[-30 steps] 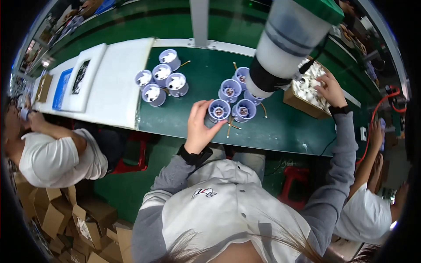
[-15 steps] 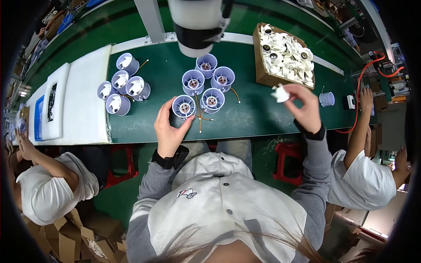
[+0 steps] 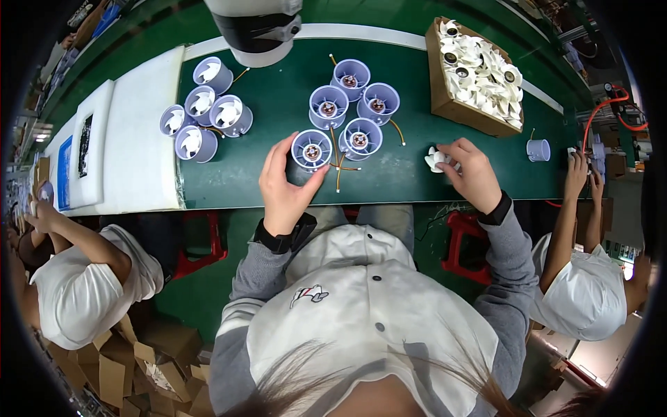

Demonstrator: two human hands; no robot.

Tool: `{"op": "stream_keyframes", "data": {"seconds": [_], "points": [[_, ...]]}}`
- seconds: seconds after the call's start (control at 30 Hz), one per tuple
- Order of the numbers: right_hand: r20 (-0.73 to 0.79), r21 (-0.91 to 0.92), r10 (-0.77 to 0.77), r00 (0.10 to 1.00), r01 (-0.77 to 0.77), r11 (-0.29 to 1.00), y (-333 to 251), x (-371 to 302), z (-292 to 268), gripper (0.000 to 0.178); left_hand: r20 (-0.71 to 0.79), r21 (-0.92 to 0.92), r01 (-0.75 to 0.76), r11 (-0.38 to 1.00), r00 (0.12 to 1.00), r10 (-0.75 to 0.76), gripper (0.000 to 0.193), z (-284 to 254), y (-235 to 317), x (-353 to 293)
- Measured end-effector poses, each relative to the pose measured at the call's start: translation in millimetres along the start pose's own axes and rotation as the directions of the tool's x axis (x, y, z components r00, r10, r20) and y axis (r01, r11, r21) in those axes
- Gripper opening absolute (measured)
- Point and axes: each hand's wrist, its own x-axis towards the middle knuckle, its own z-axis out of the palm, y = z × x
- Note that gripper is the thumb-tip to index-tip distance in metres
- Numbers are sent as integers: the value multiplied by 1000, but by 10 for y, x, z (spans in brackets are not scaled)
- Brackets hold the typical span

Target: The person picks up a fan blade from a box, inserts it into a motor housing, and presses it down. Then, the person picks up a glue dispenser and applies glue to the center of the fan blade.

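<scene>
We have L hand [image 3: 286, 186] cupped round nearest fan housing [image 3: 311, 150] on green surface [image 3: 264, 160]; R hand [image 3: 474, 170] pinched shut on white impeller [image 3: 435, 160], just right of cluster. Step, we judge: seating impeller. Next: centre over motor hub, press down.

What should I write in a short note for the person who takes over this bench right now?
Left hand: grips the near housing on the green mat.
Right hand: grips one white impeller, just above the mat, right of the housings.
Things: five round housings without impellers in the middle cluster; the box of impellers at the far right.
Done: four housings with white impellers at the left.
Left: the five middle housings show no impeller yet.
</scene>
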Motion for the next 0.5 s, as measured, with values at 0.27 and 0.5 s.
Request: {"op": "stream_keyframes", "data": {"seconds": [0.27, 0.5], "points": [[46, -191, -82, 996, 89, 978, 16, 66, 29, 28, -33, 174, -111, 978, 992, 118, 56, -58, -1, -46], [41, 292, -67, 997, 53, 955, -793, 182, -147, 29, -71, 165, -139, 977, 986, 152, 57, -31, -87, -108]]}}
